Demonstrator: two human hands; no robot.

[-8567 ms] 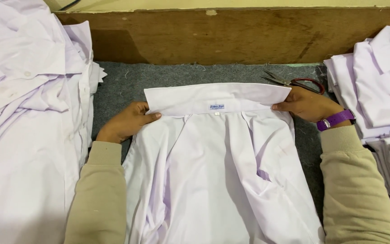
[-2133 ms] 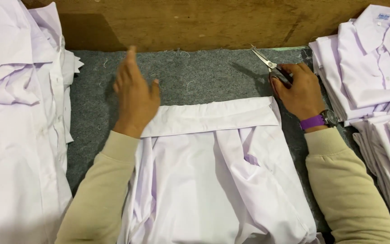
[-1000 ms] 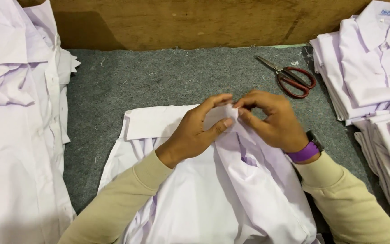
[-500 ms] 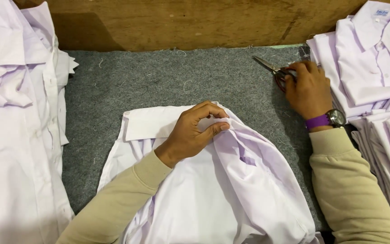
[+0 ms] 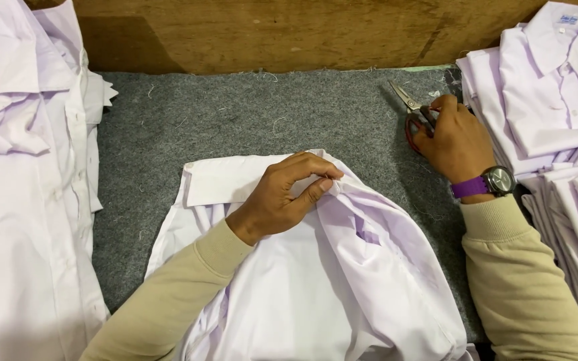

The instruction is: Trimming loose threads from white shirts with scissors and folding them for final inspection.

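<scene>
Since half a second ago my right hand (image 5: 455,137) has closed more on the scissors (image 5: 415,113), and the blades now point up and to the left over the grey felt table (image 5: 235,120). The fingers are wrapped around the red handles. My left hand (image 5: 282,197) stays on the white shirt (image 5: 316,281) in the middle of the table, pinching a fold of cloth just beside the collar between thumb and fingers. Stacks of shirts lie on both sides.
</scene>
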